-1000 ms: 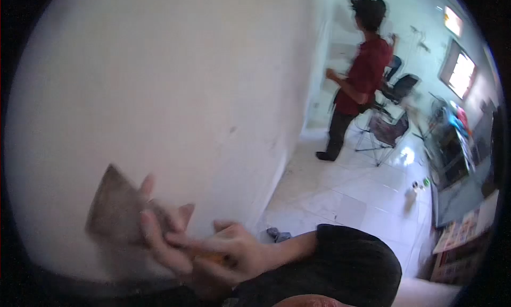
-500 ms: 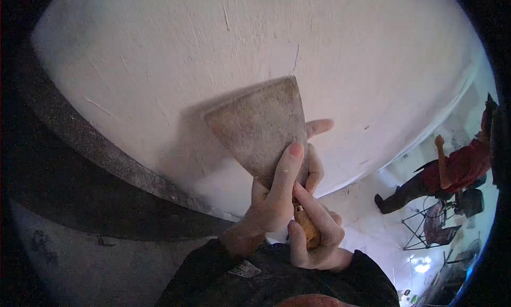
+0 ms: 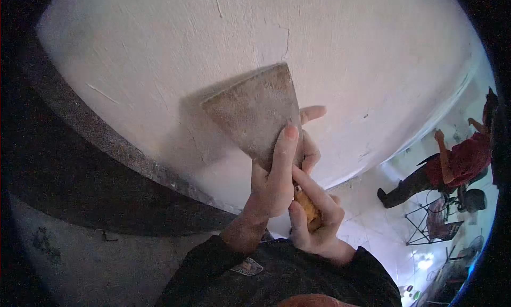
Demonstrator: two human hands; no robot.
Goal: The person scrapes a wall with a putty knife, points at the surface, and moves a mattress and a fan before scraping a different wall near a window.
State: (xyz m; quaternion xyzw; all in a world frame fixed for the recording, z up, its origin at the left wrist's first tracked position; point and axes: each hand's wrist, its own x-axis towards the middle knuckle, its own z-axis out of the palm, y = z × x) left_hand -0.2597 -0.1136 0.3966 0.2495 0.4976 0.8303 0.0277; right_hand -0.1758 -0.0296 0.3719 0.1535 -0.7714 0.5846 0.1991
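Observation:
A wide putty knife [image 3: 255,107] with a dull, stained metal blade lies close over the pale wall [image 3: 143,41], its shadow falling to the left. My left hand [image 3: 274,184] grips the lower part of the blade, thumb on the near face and fingers behind it. One fingertip sticks out past the blade's right edge. Lower down, my right hand [image 3: 322,222] is closed around the yellowish wooden handle [image 3: 307,206]. Just above the blade's upper corner, a thin crack [image 3: 288,41] runs up the wall surface.
A dark stone-like band [image 3: 122,137] borders the wall on the left. At the right, a person in a dark red shirt [image 3: 463,160] stands near a folding chair [image 3: 444,222] on a shiny tiled floor [image 3: 367,222]. Several small items lie at the lower right.
Both hands and the putty knife have shifted slightly up and left in view. The grip on blade and handle is the same. The person at the right has a second hand showing.

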